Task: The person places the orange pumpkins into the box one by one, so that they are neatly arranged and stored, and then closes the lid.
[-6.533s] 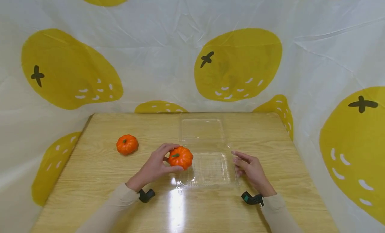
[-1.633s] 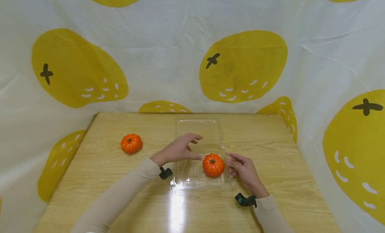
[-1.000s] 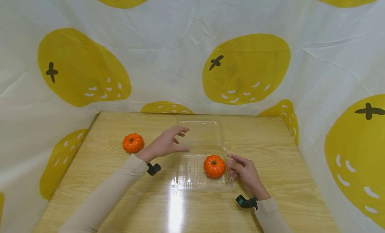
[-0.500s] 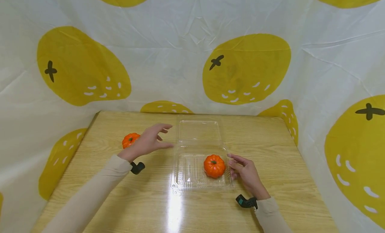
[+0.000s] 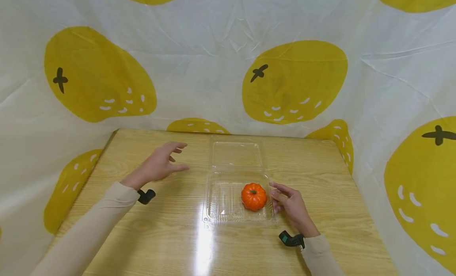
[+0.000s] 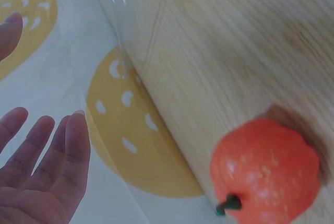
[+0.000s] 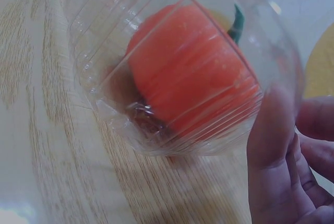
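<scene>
A clear plastic clamshell container (image 5: pixel 224 216) lies open on the table, its lid (image 5: pixel 236 153) folded back toward the far edge. In the right part of its base sits a small orange toy pumpkin (image 5: pixel 254 197) with a green stem. My right hand (image 5: pixel 293 206) pinches the container's right edge; in the right wrist view the thumb (image 7: pixel 271 130) lies against the clear wall. Fingers spread and holding nothing, my left hand (image 5: pixel 156 165) hovers over the table's left side. Beneath it is a second toy pumpkin (image 6: pixel 266 172), hidden in the head view but visible in the left wrist view.
The wooden table (image 5: pixel 171 236) reaches back to a white curtain (image 5: pixel 199 78) printed with yellow fruit, which also stands along both sides. Each wrist wears a black camera mount, such as the right one (image 5: pixel 292 239). A bright light reflection falls at the front middle.
Earlier my left hand held one pumpkin at the container, then let it go inside. Since then it has moved left with nothing in it, over the other pumpkin. My right hand stays at the container's edge.
</scene>
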A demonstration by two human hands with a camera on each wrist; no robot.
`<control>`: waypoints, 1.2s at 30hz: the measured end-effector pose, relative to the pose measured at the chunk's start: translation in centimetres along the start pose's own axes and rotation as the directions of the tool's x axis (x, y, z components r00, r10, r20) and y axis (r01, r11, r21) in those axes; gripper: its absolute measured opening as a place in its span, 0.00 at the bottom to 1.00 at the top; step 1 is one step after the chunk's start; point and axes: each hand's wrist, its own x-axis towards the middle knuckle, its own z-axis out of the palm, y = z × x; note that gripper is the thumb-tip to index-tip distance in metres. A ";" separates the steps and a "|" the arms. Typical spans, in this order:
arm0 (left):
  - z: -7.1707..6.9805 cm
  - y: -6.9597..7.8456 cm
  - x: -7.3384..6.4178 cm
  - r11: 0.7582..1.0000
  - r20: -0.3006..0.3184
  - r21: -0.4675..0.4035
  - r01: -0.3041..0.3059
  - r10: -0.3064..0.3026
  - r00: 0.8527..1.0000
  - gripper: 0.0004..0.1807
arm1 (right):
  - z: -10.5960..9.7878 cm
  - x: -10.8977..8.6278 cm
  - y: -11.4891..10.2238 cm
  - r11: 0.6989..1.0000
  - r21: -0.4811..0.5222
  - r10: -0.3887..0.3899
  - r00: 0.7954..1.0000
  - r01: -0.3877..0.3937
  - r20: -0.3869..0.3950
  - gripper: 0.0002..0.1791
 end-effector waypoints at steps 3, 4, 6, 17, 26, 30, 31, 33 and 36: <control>-0.5 -0.6 -0.3 1.000 -0.007 0.010 0.016 -0.016 1.000 0.44 | 0.1 0.0 -0.1 1.000 -0.001 0.001 1.000 -0.001 0.003 0.27; -0.7 -0.8 -0.4 1.000 -0.012 0.011 0.020 -0.020 1.000 0.44 | 0.1 0.0 -0.2 1.000 -0.002 0.001 1.000 -0.001 0.002 0.27; -0.9 -1.2 -0.7 1.000 -0.022 0.008 0.028 -0.028 0.999 0.44 | 0.1 0.0 -0.2 1.000 -0.002 0.002 1.000 -0.002 0.005 0.27; -2.2 -3.1 -2.2 0.996 -0.032 0.032 0.080 -0.079 0.996 0.47 | 0.1 0.0 -0.3 1.000 0.004 0.007 1.000 -0.007 0.005 0.26; -2.5 -4.5 -3.2 0.993 -0.044 0.053 0.105 -0.103 0.994 0.44 | 0.1 -0.1 -0.1 1.000 0.005 0.011 1.000 -0.011 -0.005 0.26; -2.5 -5.2 -3.4 0.989 -0.048 0.069 0.128 -0.125 0.991 0.44 | 0.1 -0.1 0.0 1.000 -0.008 0.011 1.000 -0.011 -0.010 0.25; -2.5 -5.4 -3.5 0.989 -0.048 0.071 0.132 -0.128 0.991 0.44 | 0.1 -0.1 0.0 1.000 -0.011 0.011 1.000 -0.011 -0.010 0.25; -2.4 -5.8 -3.7 0.987 -0.050 0.079 0.142 -0.138 0.989 0.44 | 0.1 -0.1 0.0 1.000 -0.011 0.006 1.000 -0.006 -0.011 0.25; -2.3 -6.4 -4.0 0.987 -0.063 0.070 0.147 -0.142 0.988 0.43 | 0.1 0.0 0.0 1.000 0.001 0.004 1.000 -0.004 -0.006 0.25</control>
